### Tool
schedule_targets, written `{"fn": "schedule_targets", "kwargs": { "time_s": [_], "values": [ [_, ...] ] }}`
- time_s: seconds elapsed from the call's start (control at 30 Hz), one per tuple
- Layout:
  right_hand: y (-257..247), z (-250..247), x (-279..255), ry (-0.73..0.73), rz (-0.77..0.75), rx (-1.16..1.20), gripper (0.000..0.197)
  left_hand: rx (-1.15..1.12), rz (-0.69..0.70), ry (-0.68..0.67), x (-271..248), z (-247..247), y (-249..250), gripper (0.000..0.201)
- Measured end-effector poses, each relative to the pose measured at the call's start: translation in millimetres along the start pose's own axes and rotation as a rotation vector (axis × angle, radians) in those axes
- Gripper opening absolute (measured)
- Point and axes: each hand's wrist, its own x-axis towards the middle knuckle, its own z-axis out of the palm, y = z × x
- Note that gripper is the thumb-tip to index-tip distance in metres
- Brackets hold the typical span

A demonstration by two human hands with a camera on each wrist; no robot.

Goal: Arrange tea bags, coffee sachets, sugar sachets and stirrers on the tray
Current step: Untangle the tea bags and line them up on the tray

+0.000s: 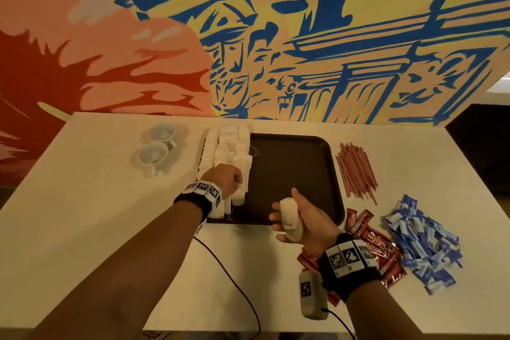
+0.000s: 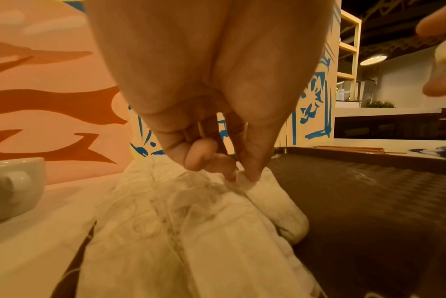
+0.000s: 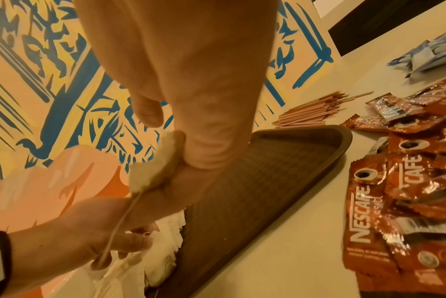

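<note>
White tea bags stand in rows along the left side of the dark brown tray. My left hand is down on the near part of those rows, and its thumb and fingers pinch the top of one tea bag. My right hand hovers over the tray's front edge and grips a small bunch of tea bags, with a string dangling from one tea bag. Brown stirrers, red coffee sachets and blue sugar sachets lie on the table to the right of the tray.
Two white cups stand upside down left of the tray, close to the tea bag rows. A black cable runs across the near table. The painted wall rises right behind the table's far edge.
</note>
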Motion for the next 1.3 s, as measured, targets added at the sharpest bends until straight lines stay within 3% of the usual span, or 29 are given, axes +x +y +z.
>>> {"fn": "schedule_targets", "kwargs": {
  "time_s": [0.1,0.3,0.4,0.6,0.73,0.83,0.93,1.03,1.3],
  "values": [
    [-3,1,-2,-0.03,0.013,0.011,0.077,-0.054,0.026,0.064,-5,4,2,0.023],
    [-4,14,-15,-0.103,-0.033,-0.031,0.086,-0.49,0.086,0.296,-58,-8,37,0.021],
    [1,21,-24,-0.118,-0.052,-0.084,0.086,-0.658,0.119,0.238,-97,-16,55,0.022],
    [18,32,-42,-0.238,-0.093,-0.168,0.083,-0.707,0.157,0.016,-141,-5,62,0.038],
    [22,38,-48,-0.258,-0.093,-0.188,0.07,-0.778,0.147,0.083,-151,2,59,0.017],
    [20,39,-49,-0.187,-0.121,-0.182,0.062,-0.933,0.126,0.2,-154,0,56,0.011],
    [13,42,-50,-0.123,-0.215,-0.137,0.047,-0.915,0.137,0.333,-156,0,57,0.013],
    [1,44,-54,-0.064,-0.363,-0.121,0.025,-0.94,0.209,0.349,-161,2,62,0.017],
    [-13,45,-59,0.067,-0.683,-0.524,0.04,-1.126,0.223,0.221,-168,-9,65,0.015]
  ]
}}
